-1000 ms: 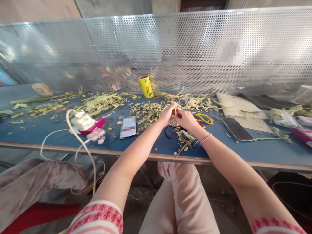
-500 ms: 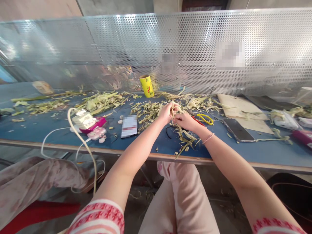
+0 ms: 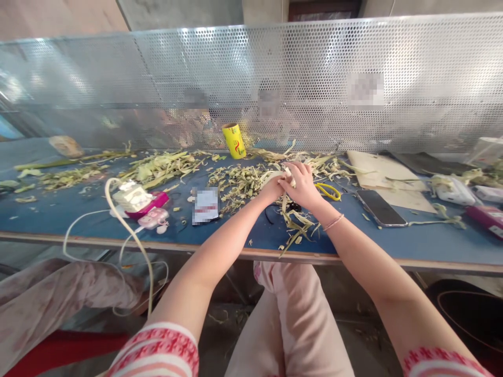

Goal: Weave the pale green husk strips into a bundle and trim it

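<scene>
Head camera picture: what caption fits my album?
Both hands grip pale leaf strips over a scrap-strewn blue table.

Pale yellow-green leaf strip [image 3: 286, 184] is sitting pinched between both hands above the blue table; upper end is showing whitish by the fingertips, slightly curled; lower part is hanging down past the hands, narrow and ribbon-like, twisting as it drops; tail is trailing into a small heap of like strips [image 3: 297, 226] lying near the table's front edge.
</scene>
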`<state>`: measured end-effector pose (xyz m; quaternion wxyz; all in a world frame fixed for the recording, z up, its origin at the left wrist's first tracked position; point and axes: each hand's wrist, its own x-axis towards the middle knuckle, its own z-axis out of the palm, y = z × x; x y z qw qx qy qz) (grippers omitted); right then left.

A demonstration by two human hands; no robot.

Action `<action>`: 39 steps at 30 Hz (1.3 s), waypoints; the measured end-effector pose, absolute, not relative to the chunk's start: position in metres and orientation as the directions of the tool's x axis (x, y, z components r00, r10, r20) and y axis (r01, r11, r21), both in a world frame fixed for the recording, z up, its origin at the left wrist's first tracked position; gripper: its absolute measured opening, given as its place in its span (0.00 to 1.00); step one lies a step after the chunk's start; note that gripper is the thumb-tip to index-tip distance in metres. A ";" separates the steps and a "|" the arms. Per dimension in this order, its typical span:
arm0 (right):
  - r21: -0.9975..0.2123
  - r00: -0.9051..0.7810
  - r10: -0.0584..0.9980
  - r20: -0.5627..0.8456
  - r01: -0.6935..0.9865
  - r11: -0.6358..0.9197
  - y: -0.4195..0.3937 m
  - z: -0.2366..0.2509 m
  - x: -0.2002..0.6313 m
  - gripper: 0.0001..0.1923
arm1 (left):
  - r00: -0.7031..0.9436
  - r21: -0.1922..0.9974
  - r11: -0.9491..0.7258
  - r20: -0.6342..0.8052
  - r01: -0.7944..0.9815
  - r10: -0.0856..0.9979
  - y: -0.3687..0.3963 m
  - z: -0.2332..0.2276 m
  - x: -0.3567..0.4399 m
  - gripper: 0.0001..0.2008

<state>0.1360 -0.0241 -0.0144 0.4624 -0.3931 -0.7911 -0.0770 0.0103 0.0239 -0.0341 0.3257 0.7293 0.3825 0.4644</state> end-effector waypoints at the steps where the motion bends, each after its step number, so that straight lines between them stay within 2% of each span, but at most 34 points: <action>1: -0.257 -0.273 0.573 0.773 0.691 0.676 -0.023 -0.016 0.135 0.23 | 0.312 0.806 -0.516 0.430 0.291 0.847 0.024 -0.034 0.012 0.08; 5: -0.304 -0.306 0.621 0.722 0.665 0.682 -0.023 -0.018 0.131 0.26 | 0.405 0.716 -0.564 0.410 0.411 0.817 0.024 -0.032 0.017 0.09; 9: -0.219 -0.377 0.546 0.748 0.635 0.740 -0.031 -0.013 0.130 0.22 | 0.387 0.602 -0.503 0.323 0.620 0.864 0.027 -0.029 0.022 0.09; 12: -0.145 -0.423 0.481 0.768 0.616 0.774 -0.036 -0.010 0.130 0.17 | 0.331 0.631 -0.465 0.327 0.621 0.885 0.029 -0.030 0.021 0.07; 15: -0.131 -0.430 0.432 0.793 0.572 0.810 -0.038 -0.007 0.133 0.14 | 0.310 0.698 -0.492 0.382 0.521 0.871 0.025 -0.033 0.016 0.08; 17: -0.181 -0.412 0.434 0.801 0.525 0.832 -0.039 -0.006 0.135 0.11 | 0.323 0.735 -0.531 0.425 0.422 0.846 0.020 -0.033 0.011 0.09; 19: -0.257 -0.383 0.464 0.799 0.480 0.839 -0.039 -0.005 0.138 0.09 | 0.308 0.818 -0.556 0.496 0.149 0.812 0.016 -0.032 0.008 0.10; 22: -0.378 -0.344 0.529 0.775 0.419 0.826 -0.038 -0.004 0.142 0.09 | 0.254 0.889 -0.432 0.457 -0.149 0.853 0.012 -0.027 0.007 0.13; 25: -0.517 -0.324 0.602 0.730 0.315 0.796 -0.035 -0.004 0.145 0.11 | 0.257 0.920 -0.309 0.368 -0.243 0.894 0.015 -0.025 0.008 0.19; 29: -0.684 -0.297 0.680 0.670 0.108 0.722 -0.029 -0.005 0.147 0.13 | 0.223 0.925 -0.341 0.373 -0.169 0.901 0.023 -0.026 0.005 0.16; 33: -0.746 -0.251 0.717 0.650 -0.033 0.665 -0.023 -0.006 0.147 0.14 | 0.216 0.913 -0.404 0.384 0.056 0.898 0.023 -0.023 0.001 0.12; 36: -0.740 -0.170 0.737 0.654 0.058 0.670 -0.018 -0.007 0.147 0.15 | 0.268 0.907 -0.388 0.337 0.166 0.903 0.019 -0.021 0.001 0.11; 39: -0.696 -0.149 0.723 0.675 0.199 0.690 -0.014 -0.008 0.149 0.19 | 0.332 0.916 -0.372 0.308 0.150 0.892 0.018 -0.024 0.003 0.14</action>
